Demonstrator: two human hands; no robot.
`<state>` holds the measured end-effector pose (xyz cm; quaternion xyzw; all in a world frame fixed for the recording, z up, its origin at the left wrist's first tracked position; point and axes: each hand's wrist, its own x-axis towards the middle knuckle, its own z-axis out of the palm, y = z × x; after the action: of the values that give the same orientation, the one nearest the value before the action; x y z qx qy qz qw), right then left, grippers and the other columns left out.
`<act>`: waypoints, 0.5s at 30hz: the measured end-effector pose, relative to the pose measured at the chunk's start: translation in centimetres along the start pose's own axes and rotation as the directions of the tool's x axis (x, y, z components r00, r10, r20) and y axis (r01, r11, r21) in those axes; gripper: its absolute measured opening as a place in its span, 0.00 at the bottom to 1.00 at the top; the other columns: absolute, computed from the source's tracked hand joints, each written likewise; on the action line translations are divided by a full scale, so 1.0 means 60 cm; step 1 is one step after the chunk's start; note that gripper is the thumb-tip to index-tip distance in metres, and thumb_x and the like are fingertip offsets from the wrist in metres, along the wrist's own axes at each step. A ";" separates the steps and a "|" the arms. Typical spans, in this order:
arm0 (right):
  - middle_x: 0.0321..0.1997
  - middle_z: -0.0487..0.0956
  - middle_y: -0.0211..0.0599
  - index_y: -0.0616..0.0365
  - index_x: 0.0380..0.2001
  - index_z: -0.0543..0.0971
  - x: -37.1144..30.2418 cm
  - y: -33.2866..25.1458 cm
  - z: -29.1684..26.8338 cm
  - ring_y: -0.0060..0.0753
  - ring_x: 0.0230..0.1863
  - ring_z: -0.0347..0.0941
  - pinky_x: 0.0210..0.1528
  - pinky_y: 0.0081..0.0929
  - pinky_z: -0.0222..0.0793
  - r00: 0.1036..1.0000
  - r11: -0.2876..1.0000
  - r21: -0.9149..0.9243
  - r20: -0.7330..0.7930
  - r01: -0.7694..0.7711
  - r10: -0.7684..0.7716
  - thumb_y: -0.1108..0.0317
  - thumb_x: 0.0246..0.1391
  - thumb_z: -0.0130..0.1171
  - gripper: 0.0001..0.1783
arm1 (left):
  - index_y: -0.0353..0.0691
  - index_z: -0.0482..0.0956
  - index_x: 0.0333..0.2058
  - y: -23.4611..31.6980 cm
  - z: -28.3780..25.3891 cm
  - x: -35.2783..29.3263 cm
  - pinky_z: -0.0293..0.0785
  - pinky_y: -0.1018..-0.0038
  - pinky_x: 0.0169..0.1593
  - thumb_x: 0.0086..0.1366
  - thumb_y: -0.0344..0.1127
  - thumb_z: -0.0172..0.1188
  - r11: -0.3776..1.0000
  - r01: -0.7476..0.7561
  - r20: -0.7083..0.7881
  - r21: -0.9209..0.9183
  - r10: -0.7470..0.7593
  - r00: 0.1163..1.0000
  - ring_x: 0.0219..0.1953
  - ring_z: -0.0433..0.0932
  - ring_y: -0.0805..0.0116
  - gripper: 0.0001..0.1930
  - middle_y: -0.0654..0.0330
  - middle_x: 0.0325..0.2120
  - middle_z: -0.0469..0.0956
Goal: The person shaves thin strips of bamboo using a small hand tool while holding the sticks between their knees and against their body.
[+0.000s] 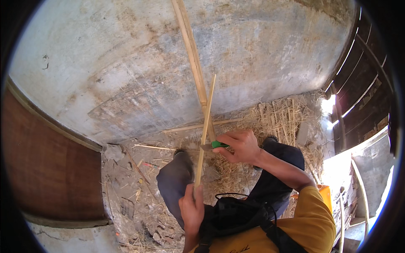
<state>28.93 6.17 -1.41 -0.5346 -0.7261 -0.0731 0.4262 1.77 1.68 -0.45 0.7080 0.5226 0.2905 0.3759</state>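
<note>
My left hand (192, 211) is closed round the lower end of a thin, pale strip of wood or bamboo (209, 101), which slants up and away from me. My right hand (242, 146) grips the green handle of a knife (219, 144). Its short blade lies across the strip, partway along it. Behind the strip, a longer bamboo or wooden pole (190, 44) runs up the wall, its lower part reaching down beside my right hand. Both hands are in front of my bent knees.
A stained plaster wall (139, 76) rises ahead. Shavings and loose strips (274, 122) cover the floor between and beyond my feet. A brown wooden panel (50, 164) stands at left. Dark slatted boards (358, 97) close off the right, with an orange object (325, 195) near my right elbow.
</note>
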 end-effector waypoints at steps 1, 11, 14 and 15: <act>0.26 0.83 0.33 0.51 0.38 0.87 0.001 0.010 0.002 0.39 0.20 0.80 0.23 0.36 0.73 0.996 0.996 -0.025 -0.051 -0.081 0.080 0.53 0.60 0.73 0.14 | 0.34 0.78 0.41 0.001 0.000 -0.003 0.68 0.58 0.26 0.78 0.37 0.58 1.000 -0.001 -0.004 -0.008 0.001 1.000 0.21 0.78 0.43 0.11 0.45 0.18 0.74; 0.20 0.77 0.39 0.53 0.40 0.86 0.034 0.072 -0.057 0.43 0.20 0.75 0.26 0.37 0.69 0.917 0.919 0.020 -0.065 -0.394 0.394 0.53 0.67 0.66 0.14 | 0.32 0.81 0.42 -0.027 -0.005 -0.052 0.65 0.70 0.25 0.76 0.34 0.61 0.999 -0.011 0.054 -0.032 0.013 0.998 0.19 0.70 0.75 0.09 0.56 0.18 0.75; 0.20 0.77 0.39 0.53 0.40 0.85 0.035 0.068 -0.059 0.43 0.20 0.75 0.26 0.37 0.70 0.916 0.917 0.029 -0.052 -0.398 0.399 0.53 0.67 0.66 0.14 | 0.33 0.81 0.42 -0.021 -0.010 -0.049 0.66 0.70 0.25 0.73 0.34 0.65 0.999 0.017 0.042 -0.032 -0.016 0.999 0.19 0.72 0.71 0.09 0.54 0.19 0.77; 0.20 0.77 0.39 0.53 0.40 0.85 0.035 0.068 -0.060 0.44 0.20 0.76 0.26 0.37 0.70 0.919 0.920 0.028 -0.048 -0.391 0.392 0.53 0.67 0.66 0.14 | 0.34 0.81 0.42 -0.026 -0.011 -0.049 0.68 0.68 0.25 0.72 0.35 0.66 1.000 0.011 0.032 -0.028 -0.010 0.999 0.18 0.75 0.65 0.09 0.51 0.20 0.78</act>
<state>34.13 7.36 0.87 -0.6633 -0.5936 0.0059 0.4558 -0.41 -0.73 -1.45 0.7043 0.5164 0.2845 0.3955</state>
